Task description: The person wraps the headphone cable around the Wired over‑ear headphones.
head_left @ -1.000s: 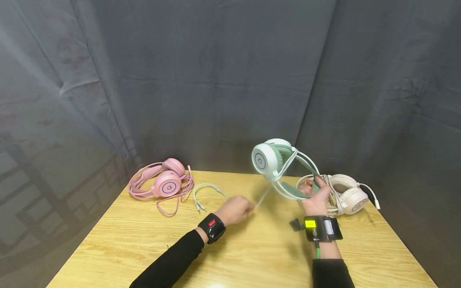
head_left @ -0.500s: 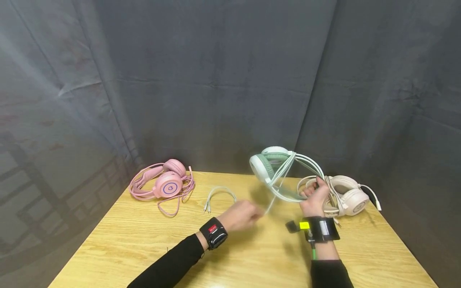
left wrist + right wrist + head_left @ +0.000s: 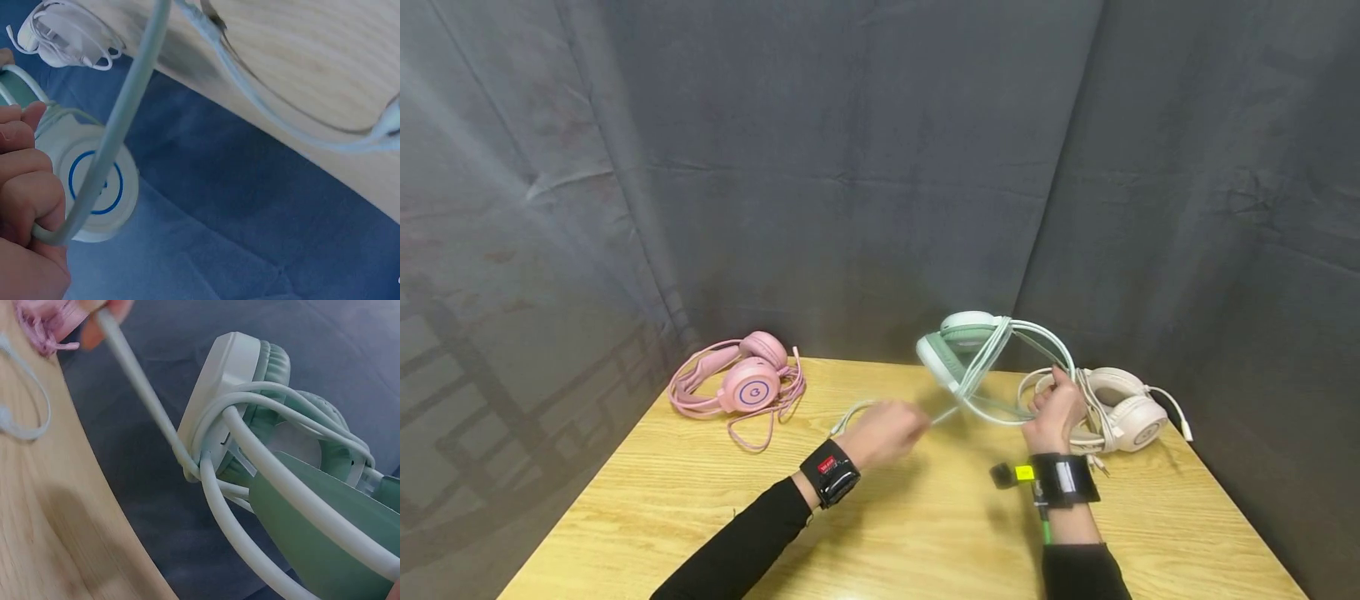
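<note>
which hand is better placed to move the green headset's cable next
Left, most likely: the left hand grips the pale cable leading off the headset, while the right hand is occupied holding the headset up by its headband.

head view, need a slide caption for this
Right hand holds a green-and-white headset aloft; left hand grips its cable.

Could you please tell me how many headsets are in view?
3: the pink headset lies at the left of the table, the cream headset at its right, and the right hand holds up the green-and-white headset.
</note>
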A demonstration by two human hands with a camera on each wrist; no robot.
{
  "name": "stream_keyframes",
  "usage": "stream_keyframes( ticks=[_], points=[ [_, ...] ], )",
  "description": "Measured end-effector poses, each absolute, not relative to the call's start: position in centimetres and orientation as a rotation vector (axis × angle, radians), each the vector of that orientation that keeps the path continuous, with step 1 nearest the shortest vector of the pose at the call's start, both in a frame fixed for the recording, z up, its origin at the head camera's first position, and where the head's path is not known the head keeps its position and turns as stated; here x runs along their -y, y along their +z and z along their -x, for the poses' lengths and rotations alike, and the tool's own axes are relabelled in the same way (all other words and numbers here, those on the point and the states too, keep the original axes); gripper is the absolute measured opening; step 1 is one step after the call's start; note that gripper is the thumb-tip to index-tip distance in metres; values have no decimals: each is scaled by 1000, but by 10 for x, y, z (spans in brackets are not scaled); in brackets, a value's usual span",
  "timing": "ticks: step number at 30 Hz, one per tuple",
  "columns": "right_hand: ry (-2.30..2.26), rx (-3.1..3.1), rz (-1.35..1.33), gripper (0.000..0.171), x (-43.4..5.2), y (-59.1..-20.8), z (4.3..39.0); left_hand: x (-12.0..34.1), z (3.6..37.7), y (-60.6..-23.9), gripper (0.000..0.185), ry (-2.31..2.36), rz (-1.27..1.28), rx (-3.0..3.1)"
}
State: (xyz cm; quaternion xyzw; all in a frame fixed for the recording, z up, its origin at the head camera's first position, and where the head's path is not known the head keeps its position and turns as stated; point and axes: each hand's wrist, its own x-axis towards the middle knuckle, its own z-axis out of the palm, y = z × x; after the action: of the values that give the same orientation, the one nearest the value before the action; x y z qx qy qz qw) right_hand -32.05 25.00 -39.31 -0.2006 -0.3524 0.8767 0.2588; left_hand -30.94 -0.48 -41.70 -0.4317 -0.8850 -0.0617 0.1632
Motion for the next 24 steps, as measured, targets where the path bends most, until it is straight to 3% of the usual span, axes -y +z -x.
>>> stream_keyframes(
  ticks=[7, 14, 24],
  points=[
    [2239, 1081, 490, 18, -240, -393, 319, 7, 310, -411, 10, -158, 1215, 2523],
    [2044, 1224, 447, 9, -238, -400, 322, 4, 309, -406, 9, -150, 1209, 2544],
    [1525, 1569, 479, 23, -246, -404, 323, 8, 310, -393, 13, -108, 1215, 2512]
  ],
)
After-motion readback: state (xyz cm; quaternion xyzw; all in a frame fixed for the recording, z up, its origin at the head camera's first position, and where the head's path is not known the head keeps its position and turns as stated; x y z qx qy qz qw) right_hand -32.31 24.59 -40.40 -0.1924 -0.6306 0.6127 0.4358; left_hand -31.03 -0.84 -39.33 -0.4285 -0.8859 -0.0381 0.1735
